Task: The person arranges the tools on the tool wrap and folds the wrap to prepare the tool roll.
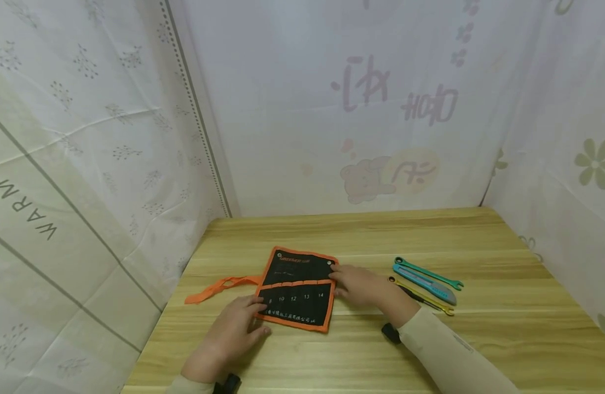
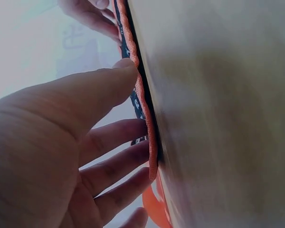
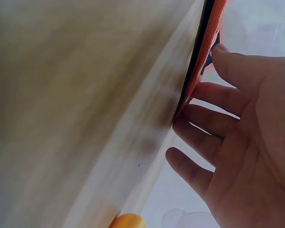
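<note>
fingers (image 1: 255, 300) touch opposite pouch (image 1: 297, 290) edges

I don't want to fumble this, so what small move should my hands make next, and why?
Perhaps move the right hand to the yellow wrench: the pouch lies spread out, its numbered pockets facing up, the left hand touches it, and the wrench lies outside it.

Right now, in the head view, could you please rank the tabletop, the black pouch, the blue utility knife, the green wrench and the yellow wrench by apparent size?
1. Tabletop
2. Black pouch
3. Blue utility knife
4. Green wrench and yellow wrench: too alike to rank, both slimmer than the knife.
</note>
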Demonstrator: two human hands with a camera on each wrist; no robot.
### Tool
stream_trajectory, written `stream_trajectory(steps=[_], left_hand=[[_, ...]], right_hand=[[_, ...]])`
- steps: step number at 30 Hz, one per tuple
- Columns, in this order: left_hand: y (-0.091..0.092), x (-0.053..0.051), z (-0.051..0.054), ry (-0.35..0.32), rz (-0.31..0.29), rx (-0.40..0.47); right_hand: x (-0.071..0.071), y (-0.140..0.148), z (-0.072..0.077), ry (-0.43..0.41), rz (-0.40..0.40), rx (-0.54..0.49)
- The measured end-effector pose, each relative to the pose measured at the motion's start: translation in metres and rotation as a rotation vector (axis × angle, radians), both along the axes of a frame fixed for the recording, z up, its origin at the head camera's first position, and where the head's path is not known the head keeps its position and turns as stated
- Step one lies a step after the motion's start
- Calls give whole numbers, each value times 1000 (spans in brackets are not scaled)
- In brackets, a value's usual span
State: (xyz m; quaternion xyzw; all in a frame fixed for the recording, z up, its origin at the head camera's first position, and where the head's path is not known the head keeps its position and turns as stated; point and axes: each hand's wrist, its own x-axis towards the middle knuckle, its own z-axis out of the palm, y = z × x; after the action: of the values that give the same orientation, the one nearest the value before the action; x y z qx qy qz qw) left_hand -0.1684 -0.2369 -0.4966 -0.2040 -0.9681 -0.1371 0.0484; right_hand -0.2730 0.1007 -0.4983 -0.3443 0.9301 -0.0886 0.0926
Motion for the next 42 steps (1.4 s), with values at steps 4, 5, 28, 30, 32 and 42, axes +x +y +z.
stream_trajectory(steps=[4,5,28,30,32,42], left_hand=[[1,-5,3,7,-17,-11],[2,-6,4,7,-21,-11],[11,-44,-4,-17,1,-58],[11,-48,-5,-27,1,-55],[10,-52,-6,-41,2,-52],[11,-65,-4,-85,-23,-24]], right_hand=[[8,4,1,33,5,9],[10,5,1,40,6,13],[46,23,-1,169,37,45],[50,23,0,183,51,44],[53,24,1,193,63,41],[59,25,-1,240,91,53]])
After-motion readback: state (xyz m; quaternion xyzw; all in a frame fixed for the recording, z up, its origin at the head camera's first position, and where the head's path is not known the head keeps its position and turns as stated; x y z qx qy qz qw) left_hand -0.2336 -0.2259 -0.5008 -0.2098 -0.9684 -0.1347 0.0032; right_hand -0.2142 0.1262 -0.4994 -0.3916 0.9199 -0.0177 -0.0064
